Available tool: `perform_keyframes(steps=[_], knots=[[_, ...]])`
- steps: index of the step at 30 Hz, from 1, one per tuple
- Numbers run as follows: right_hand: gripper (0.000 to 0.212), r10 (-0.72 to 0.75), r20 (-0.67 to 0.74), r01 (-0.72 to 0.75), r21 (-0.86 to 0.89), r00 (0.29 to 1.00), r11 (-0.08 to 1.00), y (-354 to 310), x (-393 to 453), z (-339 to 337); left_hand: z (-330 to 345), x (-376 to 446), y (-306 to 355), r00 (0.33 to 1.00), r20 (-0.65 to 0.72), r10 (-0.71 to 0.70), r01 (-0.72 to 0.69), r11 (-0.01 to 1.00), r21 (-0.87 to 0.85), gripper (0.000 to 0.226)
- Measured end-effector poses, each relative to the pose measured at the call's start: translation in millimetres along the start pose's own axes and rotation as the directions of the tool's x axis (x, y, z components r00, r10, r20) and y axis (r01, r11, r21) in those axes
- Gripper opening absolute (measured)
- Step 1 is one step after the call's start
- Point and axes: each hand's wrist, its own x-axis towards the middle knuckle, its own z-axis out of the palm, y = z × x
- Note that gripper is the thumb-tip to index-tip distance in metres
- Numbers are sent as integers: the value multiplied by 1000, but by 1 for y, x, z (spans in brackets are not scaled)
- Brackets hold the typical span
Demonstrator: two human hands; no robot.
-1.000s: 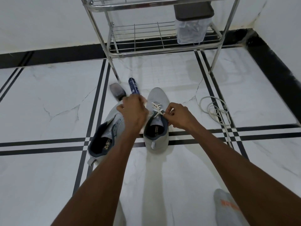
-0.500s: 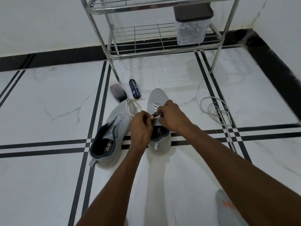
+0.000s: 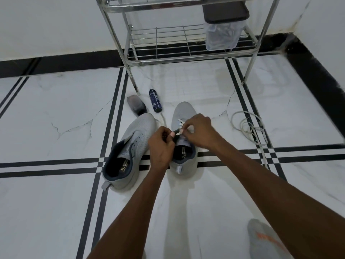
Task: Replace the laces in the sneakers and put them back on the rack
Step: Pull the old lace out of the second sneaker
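Observation:
Two grey sneakers stand on the white floor. The right sneaker (image 3: 182, 112) is partly laced with a white lace (image 3: 180, 122). My left hand (image 3: 161, 146) and my right hand (image 3: 199, 130) meet over its tongue, and both pinch the white lace between fingertips. A loose stretch of that lace trails on the floor between the shoes. The left sneaker (image 3: 130, 148) lies angled beside it with bare eyelets. The metal shoe rack (image 3: 186, 57) stands against the wall behind them.
A coiled white lace (image 3: 248, 128) lies on the floor to the right. A dark blue spray can (image 3: 155, 100) and a dark brush (image 3: 136, 107) lie near the rack's left leg. A clear bin with a dark lid (image 3: 223, 25) sits on the rack. A grey sock (image 3: 265, 240) shows at bottom right.
My left hand came back from beyond the left sneaker to the right sneaker's tongue. Both hands now work close together on the lace.

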Motion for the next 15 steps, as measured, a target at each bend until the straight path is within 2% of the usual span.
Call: perform_keyframes(steps=[2,3,5,6,7,9,10,11,12,13,15], knots=[[23,-14,159,39,-152,987,988,-10,-4,8,0,0,0,1000,20,16,-16,1000,-6,5],[26,-27,186,63,-193,982,979,-14,-6,10,-1,-1,0,999,29,16,-15,1000,-18,5],[28,-54,130,78,-189,990,979,-18,-9,8,-2,0,-3,999,37,13,-12,1000,-10,6],[28,-23,2,23,-110,1000,994,-17,-8,3,-3,1,-5,999,33,7,-7,1000,1,6],[27,88,-181,-84,29,980,996,-12,-3,-4,-5,2,-6,1000,28,-2,2,1000,4,6],[26,371,-470,-279,256,801,926,5,6,-28,-5,2,-6,1000,18,-22,22,1000,-7,6],[23,437,-536,-349,262,722,900,16,8,-41,-5,1,-6,999,14,-29,29,1000,-6,7],[19,442,-558,-375,238,702,896,28,10,-50,-5,0,-6,999,10,-37,37,999,-3,7],[17,400,-523,-356,188,753,915,33,13,-53,-5,0,-5,999,5,-41,41,999,-6,8],[16,330,-433,-303,131,839,944,33,17,-49,-4,-1,-4,999,0,-44,44,999,-12,8],[12,157,-166,-158,9,973,987,24,21,-29,-3,-1,-3,999,-7,-46,46,999,-14,8]])
